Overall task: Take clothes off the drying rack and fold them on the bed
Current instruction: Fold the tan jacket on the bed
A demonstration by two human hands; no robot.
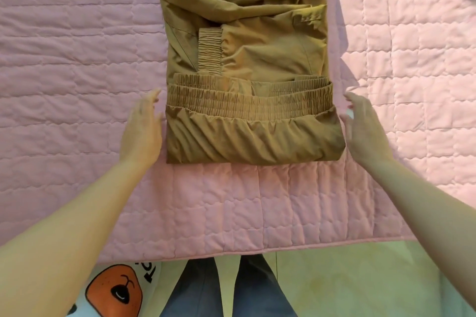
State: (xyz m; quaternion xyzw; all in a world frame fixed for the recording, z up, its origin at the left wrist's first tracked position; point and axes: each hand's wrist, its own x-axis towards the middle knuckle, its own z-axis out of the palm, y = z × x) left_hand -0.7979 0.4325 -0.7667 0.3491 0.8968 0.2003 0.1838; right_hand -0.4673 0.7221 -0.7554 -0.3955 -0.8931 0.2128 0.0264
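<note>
One jacket [247, 54], top cut off, lies at the near edge of the bed [77, 59]. Left hand [143, 126] and right hand [363, 126] flank it, fingers straight.

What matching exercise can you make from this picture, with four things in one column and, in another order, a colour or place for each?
Things:
1 jacket
2 quilt
3 left hand
4 right hand

Descriptions:
a pink
b open, at the jacket's right edge
c brown, partly folded
d open, at the jacket's left edge

Pairs: 1-c; 2-a; 3-d; 4-b
</note>
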